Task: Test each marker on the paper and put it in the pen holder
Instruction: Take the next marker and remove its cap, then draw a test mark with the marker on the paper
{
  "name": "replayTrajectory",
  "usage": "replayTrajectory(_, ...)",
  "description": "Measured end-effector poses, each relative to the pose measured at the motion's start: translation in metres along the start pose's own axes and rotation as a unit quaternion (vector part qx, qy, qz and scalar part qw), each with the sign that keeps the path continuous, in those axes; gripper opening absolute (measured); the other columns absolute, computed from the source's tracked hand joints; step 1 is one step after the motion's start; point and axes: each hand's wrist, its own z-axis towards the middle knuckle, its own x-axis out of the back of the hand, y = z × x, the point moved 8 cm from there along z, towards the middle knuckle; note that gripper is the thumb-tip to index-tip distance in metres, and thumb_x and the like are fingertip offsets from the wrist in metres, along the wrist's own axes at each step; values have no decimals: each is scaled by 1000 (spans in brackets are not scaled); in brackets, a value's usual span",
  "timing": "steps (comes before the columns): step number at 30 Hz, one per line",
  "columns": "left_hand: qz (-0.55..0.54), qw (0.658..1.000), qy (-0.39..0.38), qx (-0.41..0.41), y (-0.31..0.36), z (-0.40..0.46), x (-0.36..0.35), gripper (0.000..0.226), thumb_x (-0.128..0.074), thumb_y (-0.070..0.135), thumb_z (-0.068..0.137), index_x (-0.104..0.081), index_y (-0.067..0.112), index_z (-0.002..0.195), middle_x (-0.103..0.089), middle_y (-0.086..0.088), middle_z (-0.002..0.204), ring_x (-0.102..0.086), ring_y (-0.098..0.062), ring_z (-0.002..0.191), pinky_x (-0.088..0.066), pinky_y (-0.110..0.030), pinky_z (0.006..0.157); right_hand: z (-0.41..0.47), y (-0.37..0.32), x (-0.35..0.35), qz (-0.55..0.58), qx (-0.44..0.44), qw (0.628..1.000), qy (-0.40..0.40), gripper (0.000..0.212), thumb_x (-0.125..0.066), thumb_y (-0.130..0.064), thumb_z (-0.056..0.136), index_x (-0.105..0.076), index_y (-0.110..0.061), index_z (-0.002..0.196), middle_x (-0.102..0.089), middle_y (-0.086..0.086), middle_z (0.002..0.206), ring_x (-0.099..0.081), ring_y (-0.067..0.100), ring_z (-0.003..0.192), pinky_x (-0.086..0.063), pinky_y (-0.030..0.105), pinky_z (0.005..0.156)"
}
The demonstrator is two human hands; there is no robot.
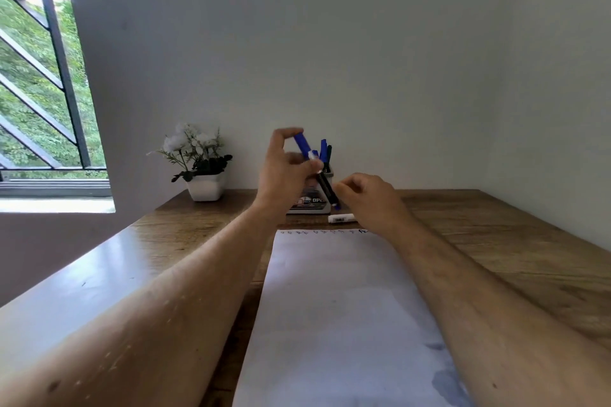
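Light, stiff blue marker (314,162) is pinched mid-barrel by left hand (284,172); right hand (370,198) loosely curled, nothing held; smooth barrel judged slippery.

My one view sits head-high, facing 12 o'clock across the desk (496,241) toward the wall (363,59); forearms fill the near foreground, window (43,76) at 10 o'clock.

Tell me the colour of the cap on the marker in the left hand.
Blue. The cap shows best in the head view, pinched by the left hand.
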Motion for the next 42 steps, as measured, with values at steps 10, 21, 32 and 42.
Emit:
replayTrajectory(10, 230, 947, 122, -188, 41, 62, 12, 44, -59, 6, 96, -46, 30, 131, -68, -2, 99, -66, -1, 73, -54, -22, 66, 4, 7, -18, -101, 15, 993, -58, 21, -58, -39, 97, -70, -23, 103, -67, -7, 94, -57, 1, 80, -40, 21, 63)
replayTrajectory(21, 319, 935, 114, -104, 0, 100, -4, 46, -55, 7, 97, -43, 37, 130, -59, 14, 72, -66, -12, 76, -55, -31, 70, 7, 4, -26, -91, 1, 994, -67, 20, -62, -41, 94, -71, -24, 97, -69, -6, 90, -61, 6, 81, -47, 24, 69)
replayTrajectory(32, 431, 900, 44, -55, -20, 96, -14, 40, -64, 14, 95, -57, 24, 134, -71, -9, 111, -66, -20, 88, -57, -34, 80, 7, 3, -11, -146, -9, 988, -46, 18, -64, -15, 90, -75, -23, 102, -71, -3, 104, -62, 11, 88, -49, 24, 72)
replayTrajectory(42, 392, 917, 52, -57, 2, 65, -1, 41, -56, 8, 97, -56, 23, 135, -72, -6, 113, -70, -14, 90, -58, -27, 73, 5, 23, -6, -291, -36, 952, -87, 37, -62, -10, 85, -72, -19, 119, -69, 4, 119, -62, 21, 106, -53, 32, 93)
